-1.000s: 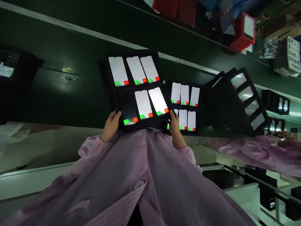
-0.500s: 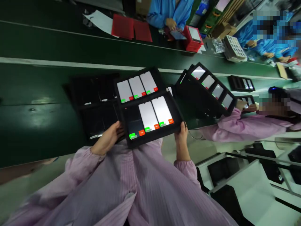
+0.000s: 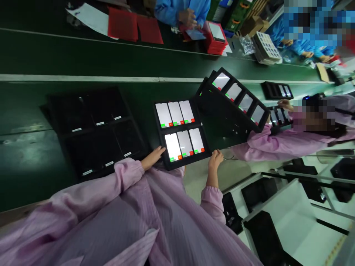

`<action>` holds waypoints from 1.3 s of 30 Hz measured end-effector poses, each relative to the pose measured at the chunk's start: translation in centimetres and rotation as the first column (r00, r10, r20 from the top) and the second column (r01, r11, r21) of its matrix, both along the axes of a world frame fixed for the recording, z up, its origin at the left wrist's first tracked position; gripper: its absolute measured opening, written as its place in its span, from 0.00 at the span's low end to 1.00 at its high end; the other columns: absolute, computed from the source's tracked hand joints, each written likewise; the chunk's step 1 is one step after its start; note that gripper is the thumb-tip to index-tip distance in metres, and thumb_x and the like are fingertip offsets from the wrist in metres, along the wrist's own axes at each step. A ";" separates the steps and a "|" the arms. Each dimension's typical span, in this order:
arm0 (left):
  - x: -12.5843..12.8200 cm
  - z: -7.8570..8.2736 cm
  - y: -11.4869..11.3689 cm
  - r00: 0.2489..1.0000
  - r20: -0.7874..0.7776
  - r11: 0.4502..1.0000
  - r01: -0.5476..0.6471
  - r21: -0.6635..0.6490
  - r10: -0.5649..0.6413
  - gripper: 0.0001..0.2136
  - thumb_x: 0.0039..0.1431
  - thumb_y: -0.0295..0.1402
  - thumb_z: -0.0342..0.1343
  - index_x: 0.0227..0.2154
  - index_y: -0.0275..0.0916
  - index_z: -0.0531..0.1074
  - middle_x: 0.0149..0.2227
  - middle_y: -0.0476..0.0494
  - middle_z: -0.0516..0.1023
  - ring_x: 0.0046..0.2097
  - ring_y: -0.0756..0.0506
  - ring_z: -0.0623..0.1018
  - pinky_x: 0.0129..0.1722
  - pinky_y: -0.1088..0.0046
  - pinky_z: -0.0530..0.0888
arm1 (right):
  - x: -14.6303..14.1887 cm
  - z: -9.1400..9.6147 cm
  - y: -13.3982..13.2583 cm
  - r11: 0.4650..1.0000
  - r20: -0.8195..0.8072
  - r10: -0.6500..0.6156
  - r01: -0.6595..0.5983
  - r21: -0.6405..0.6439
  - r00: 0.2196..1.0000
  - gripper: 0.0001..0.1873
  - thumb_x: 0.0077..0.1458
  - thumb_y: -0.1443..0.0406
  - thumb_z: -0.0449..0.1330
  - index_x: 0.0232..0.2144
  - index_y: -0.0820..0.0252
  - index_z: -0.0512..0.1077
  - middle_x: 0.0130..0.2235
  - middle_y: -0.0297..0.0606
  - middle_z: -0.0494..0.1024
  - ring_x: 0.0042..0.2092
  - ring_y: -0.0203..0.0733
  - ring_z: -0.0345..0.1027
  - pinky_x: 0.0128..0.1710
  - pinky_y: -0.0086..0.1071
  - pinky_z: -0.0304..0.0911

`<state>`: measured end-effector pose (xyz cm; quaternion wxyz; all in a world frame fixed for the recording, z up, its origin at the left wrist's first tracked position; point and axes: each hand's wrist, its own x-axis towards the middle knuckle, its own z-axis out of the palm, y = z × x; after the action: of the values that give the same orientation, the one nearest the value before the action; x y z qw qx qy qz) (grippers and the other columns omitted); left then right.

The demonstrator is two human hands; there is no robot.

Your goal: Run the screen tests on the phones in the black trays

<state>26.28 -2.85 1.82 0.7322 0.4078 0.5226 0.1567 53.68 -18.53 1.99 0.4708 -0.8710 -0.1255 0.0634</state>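
A black tray [image 3: 182,128] with two rows of phones lies low at the front edge of the green bench, slightly askew. Its phones [image 3: 185,143] show bright white screens with small green and red labels at their lower ends. My left hand [image 3: 153,158] has its fingers at the tray's left side, near the lower corner. At the lower right corner, my right hand [image 3: 216,159] is curled against the edge. What lies beneath the tray is hidden. To the left, a larger-looking black tray [image 3: 95,135] holds dark-screened phones with white stickers.
A tilted black tray of lit phones [image 3: 235,96] leans on others at the right. Beyond it a co-worker's pink sleeve [image 3: 257,144] reaches over the bench. Across the bench [image 3: 83,66] are red sheets [image 3: 122,24], a red stack [image 3: 215,40] and a blue-sleeved person's hands [image 3: 188,17].
The lit tray has moved right and down, away from the dark-phone tray, with my hands following. Its lower-left phone has gone from dark to white. My view has shifted too.
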 end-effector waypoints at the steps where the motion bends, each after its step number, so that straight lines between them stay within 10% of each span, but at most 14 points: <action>1: -1.0 0.3 0.4 1.000 0.000 1.000 0.009 0.011 -0.009 0.19 0.49 0.46 0.65 0.41 0.43 0.76 0.60 0.30 0.78 0.66 0.30 0.73 0.62 0.49 0.72 | -0.2 0.3 0.1 1.000 0.036 -0.003 0.003 -0.012 0.999 0.26 0.62 0.45 0.54 0.46 0.60 0.74 0.55 0.60 0.75 0.66 0.62 0.62 0.66 0.60 0.54; 4: -5.5 1.6 2.8 1.000 -0.022 0.976 0.004 0.217 0.001 0.21 0.51 0.47 0.62 0.46 0.43 0.77 0.54 0.35 0.81 0.60 0.33 0.78 0.61 0.51 0.73 | -2.4 0.9 1.6 0.997 0.080 0.077 -0.076 -0.016 0.994 0.24 0.66 0.50 0.50 0.50 0.61 0.72 0.56 0.60 0.74 0.63 0.58 0.66 0.63 0.56 0.60; 8: -12.8 2.1 5.4 0.850 -0.385 0.785 -0.052 0.617 0.359 0.20 0.55 0.40 0.57 0.49 0.39 0.76 0.57 0.33 0.76 0.64 0.32 0.73 0.66 0.46 0.68 | -9.6 0.6 6.3 0.909 0.023 0.415 -0.415 0.034 0.910 0.16 0.66 0.57 0.54 0.47 0.58 0.75 0.46 0.45 0.82 0.44 0.44 0.78 0.47 0.41 0.73; 13: -17.9 1.2 4.5 0.465 -0.729 0.810 0.043 0.586 0.503 0.35 0.53 0.36 0.62 0.64 0.33 0.65 0.69 0.19 0.58 0.72 0.21 0.56 0.66 0.34 0.61 | -21.1 0.7 11.9 0.234 -0.153 0.965 -0.962 0.140 0.213 0.20 0.66 0.62 0.56 0.58 0.55 0.74 0.52 0.43 0.82 0.43 0.41 0.79 0.43 0.35 0.76; 16: -18.2 0.9 4.2 0.451 -0.772 0.837 0.091 0.540 0.449 0.39 0.55 0.40 0.63 0.68 0.32 0.59 0.71 0.19 0.55 0.72 0.22 0.56 0.66 0.35 0.61 | -25.3 1.4 14.3 0.059 -0.168 0.982 -0.989 -0.137 0.082 0.23 0.64 0.64 0.59 0.60 0.58 0.74 0.63 0.48 0.74 0.56 0.45 0.75 0.57 0.38 0.73; 25: -17.7 1.0 6.2 0.426 -0.806 0.848 0.146 0.510 0.411 0.43 0.52 0.39 0.65 0.70 0.34 0.57 0.74 0.20 0.50 0.68 0.20 0.61 0.60 0.35 0.69 | -26.7 2.9 19.6 0.121 -0.145 0.952 -0.764 -0.634 0.271 0.32 0.61 0.64 0.62 0.64 0.75 0.67 0.67 0.64 0.67 0.66 0.62 0.60 0.63 0.53 0.64; 39: -17.4 0.9 7.8 0.451 -0.811 0.854 0.174 0.490 0.373 0.44 0.50 0.38 0.64 0.70 0.34 0.56 0.75 0.22 0.48 0.68 0.19 0.60 0.61 0.34 0.66 | -28.2 3.5 21.4 0.185 -0.112 0.910 -0.633 -0.751 0.399 0.48 0.59 0.62 0.69 0.72 0.78 0.54 0.55 0.64 0.76 0.57 0.60 0.65 0.57 0.50 0.64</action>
<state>8.89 4.91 2.74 0.2043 0.5721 0.7884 0.0971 25.53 2.88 5.52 -0.0308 -0.7746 -0.6064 0.1771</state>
